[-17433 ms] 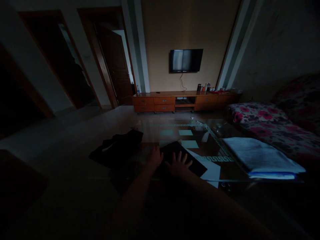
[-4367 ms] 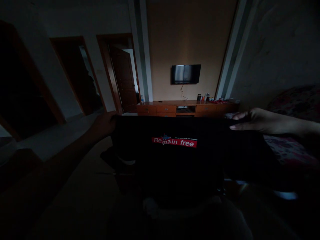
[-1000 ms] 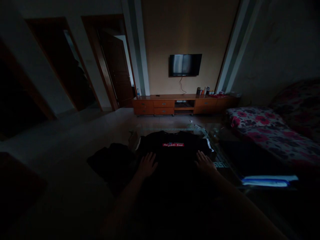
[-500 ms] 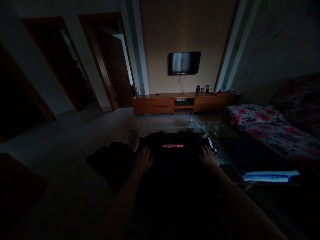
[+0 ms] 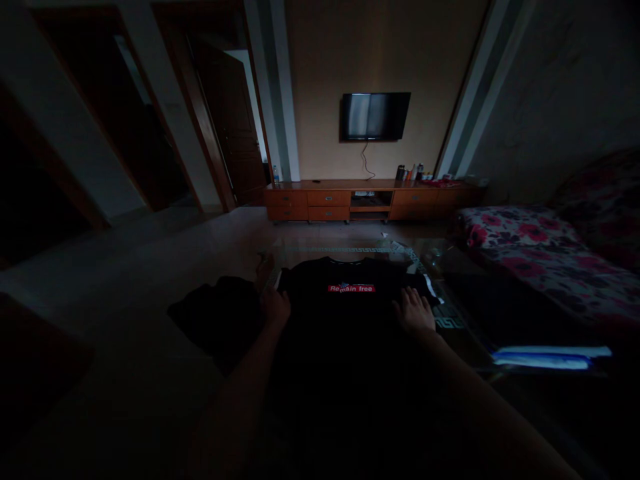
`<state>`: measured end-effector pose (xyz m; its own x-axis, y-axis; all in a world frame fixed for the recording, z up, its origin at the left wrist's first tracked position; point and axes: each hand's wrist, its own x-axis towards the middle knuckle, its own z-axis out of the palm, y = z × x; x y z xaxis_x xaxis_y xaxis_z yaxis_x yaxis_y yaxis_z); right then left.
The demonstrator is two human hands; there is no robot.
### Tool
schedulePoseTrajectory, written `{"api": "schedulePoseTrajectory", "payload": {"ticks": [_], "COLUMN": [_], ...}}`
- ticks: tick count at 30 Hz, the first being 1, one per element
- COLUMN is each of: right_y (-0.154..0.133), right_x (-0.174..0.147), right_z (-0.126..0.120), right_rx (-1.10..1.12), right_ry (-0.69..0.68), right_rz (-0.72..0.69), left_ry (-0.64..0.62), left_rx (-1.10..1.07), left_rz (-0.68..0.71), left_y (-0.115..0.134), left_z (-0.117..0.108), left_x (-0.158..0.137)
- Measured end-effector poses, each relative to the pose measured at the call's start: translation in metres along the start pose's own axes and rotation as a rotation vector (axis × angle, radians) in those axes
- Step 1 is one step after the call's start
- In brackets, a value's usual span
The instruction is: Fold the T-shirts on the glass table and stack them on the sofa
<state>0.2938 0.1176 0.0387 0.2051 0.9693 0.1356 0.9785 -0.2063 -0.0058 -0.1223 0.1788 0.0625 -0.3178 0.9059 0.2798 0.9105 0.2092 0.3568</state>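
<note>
A black T-shirt with a red "Remain free" print lies spread, neck away from me, on a glass table. My left hand is at the shirt's left sleeve, fingers curled in on its edge; the dim light hides the fingertips. My right hand rests open on the shirt near the right sleeve, fingers stretched out flat. The shirt's lower part is lost in darkness.
A dark heap of cloth lies left of the shirt. On the right is a folded pile with white and blue edges. A flowered sofa stands beyond it. At the back are a TV cabinet and a wall TV.
My left hand has slid left from the shirt's chest to the sleeve edge, its fingers curling. My right hand stays flat on the shirt. The view has shifted slightly.
</note>
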Motion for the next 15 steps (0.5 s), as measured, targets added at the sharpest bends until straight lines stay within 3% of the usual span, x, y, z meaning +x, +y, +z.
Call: {"api": "schedulePoseTrajectory", "payload": {"ticks": [4,9,15], "right_y": [0.001,0.003,0.002], "right_x": [-0.006,-0.008,-0.007], "right_z": [0.012,0.012,0.01], "right_rx": [0.017,0.014,0.028], "right_ry": [-0.085,-0.069,-0.067], "right_rz": [0.033,0.022,0.028], "left_ry": [-0.04,-0.048,0.041], "left_rx": [-0.032,-0.059,-0.464], "left_rz": [-0.064,-0.054,-0.11], "left_y": [-0.001,-0.005,-0.01], "left_z": [0.009,0.013,0.007], "left_x": [0.004,0.006,0.028]}}
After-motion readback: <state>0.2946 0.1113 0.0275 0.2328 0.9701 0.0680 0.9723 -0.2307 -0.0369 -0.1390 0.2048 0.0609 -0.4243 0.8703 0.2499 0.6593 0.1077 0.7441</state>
